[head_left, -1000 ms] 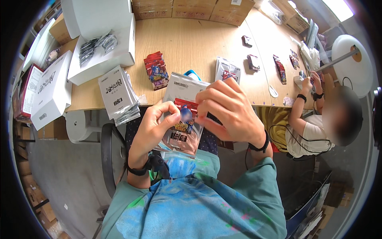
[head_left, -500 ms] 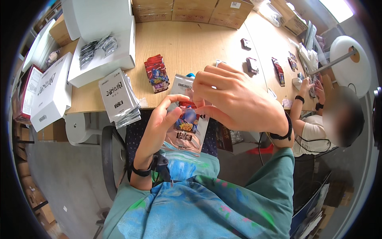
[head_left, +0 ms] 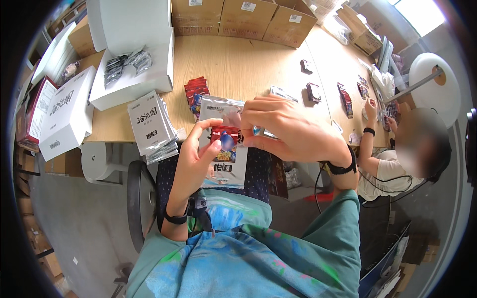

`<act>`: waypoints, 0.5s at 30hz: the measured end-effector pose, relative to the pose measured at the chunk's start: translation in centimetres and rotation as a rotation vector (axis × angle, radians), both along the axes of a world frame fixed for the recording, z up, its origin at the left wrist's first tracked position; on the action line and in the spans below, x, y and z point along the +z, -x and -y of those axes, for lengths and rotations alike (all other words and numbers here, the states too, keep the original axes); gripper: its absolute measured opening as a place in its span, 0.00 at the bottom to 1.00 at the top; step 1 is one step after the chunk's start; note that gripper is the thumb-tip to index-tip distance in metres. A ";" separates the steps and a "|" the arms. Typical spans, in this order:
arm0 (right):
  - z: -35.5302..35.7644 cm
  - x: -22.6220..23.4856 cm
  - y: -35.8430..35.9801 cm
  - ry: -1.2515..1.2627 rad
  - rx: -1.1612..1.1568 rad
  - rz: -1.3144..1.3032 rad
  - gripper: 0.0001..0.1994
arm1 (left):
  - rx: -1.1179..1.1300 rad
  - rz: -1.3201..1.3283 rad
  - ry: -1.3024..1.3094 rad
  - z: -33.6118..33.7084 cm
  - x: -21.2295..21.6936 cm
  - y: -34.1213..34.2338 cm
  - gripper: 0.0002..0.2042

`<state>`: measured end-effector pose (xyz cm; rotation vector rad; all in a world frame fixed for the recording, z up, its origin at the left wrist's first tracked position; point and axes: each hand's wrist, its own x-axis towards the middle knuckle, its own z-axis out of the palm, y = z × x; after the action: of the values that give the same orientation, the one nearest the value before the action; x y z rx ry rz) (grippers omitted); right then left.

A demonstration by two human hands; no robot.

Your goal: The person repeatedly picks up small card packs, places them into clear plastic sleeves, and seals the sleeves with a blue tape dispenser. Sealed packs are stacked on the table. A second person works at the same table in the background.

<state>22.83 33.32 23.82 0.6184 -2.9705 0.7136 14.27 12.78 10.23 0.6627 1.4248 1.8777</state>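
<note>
My left hand (head_left: 196, 156) is closed on a small red packet (head_left: 226, 140) with a blue-haired figure on its front, the thumb pressing its left side. Just right of it, my right hand (head_left: 293, 130) is curled in a pinch close to the packet's right edge. A bit of something blue and clear shows by its fingertips, too hidden to name. Beneath both hands lies a white and silver foil bag (head_left: 233, 176) at the table's near edge, over my lap. A fanned stack of red packets (head_left: 196, 92) sits just beyond my left hand.
Left on the table are a stack of white foil bags (head_left: 151, 118), an open white box (head_left: 156, 82) holding silver packets and a closed white box (head_left: 67, 116). Cardboard boxes (head_left: 246, 22) line the back. Small red packets (head_left: 313, 93) lie right, near a co-worker's hands (head_left: 371, 111).
The left thumb has come down onto the red packet, which now stands more clearly in the left hand. My view has shifted slightly. The co-worker's hands have moved.
</note>
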 end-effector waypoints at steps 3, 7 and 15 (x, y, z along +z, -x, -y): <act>-0.8 -0.9 1.0 0.136 0.030 0.246 0.11 | 0.009 -0.085 0.044 0.3 0.0 0.0 0.20; -1.8 -2.1 2.8 0.072 0.016 0.360 0.15 | 0.080 -0.218 0.036 -0.1 0.6 -0.6 0.21; -1.5 -2.9 4.2 -0.062 -0.147 0.307 0.18 | 0.177 -0.370 0.036 -1.0 0.7 -0.8 0.30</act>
<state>18.67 34.79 20.96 0.3108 -3.2848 0.7694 15.08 13.74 10.96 0.9287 1.7971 1.9270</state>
